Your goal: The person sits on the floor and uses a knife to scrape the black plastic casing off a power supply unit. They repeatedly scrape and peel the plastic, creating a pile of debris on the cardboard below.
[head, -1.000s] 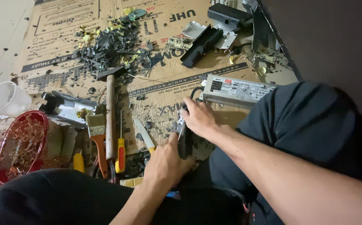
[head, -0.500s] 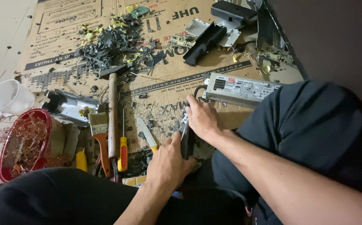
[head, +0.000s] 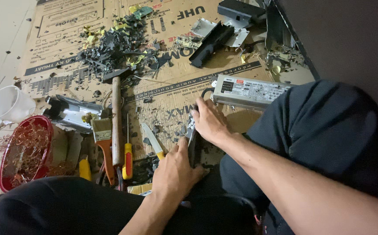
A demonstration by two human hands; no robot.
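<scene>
At far left, a translucent white plastic cup [head: 7,103] lies on its side at the edge of the flattened brown cardboard sheet [head: 163,93]. Just below it sits a red round plastic basket [head: 6,172] filled with tangled copper wire.

Next to the right: a bent silver metal housing [head: 78,114], a flat paintbrush with an orange handle [head: 103,146], a wooden-handled hammer [head: 116,117] lying lengthwise, a thin screwdriver with a yellow-and-red handle [head: 128,154], and a knife with a bare steel blade and yellow handle [head: 153,140]. A heap of black and yellow plastic fragments [head: 115,41] lies further up the cardboard.

Centre: the left hand [head: 174,169] is closed around the lower end of a narrow dark oblong component [head: 193,148], which stands roughly upright between the person's legs. The right hand [head: 209,122] grips the same component from above, fingers curled over its upper end. Both hands have firm hold of it; its detail is largely hidden by them.

Right: a grey rectangular metal power supply unit [head: 250,91] lies just beyond the right hand, beside the person's dark-trousered knee [head: 328,130]. A black elongated casing [head: 212,43] lies further up.
</scene>
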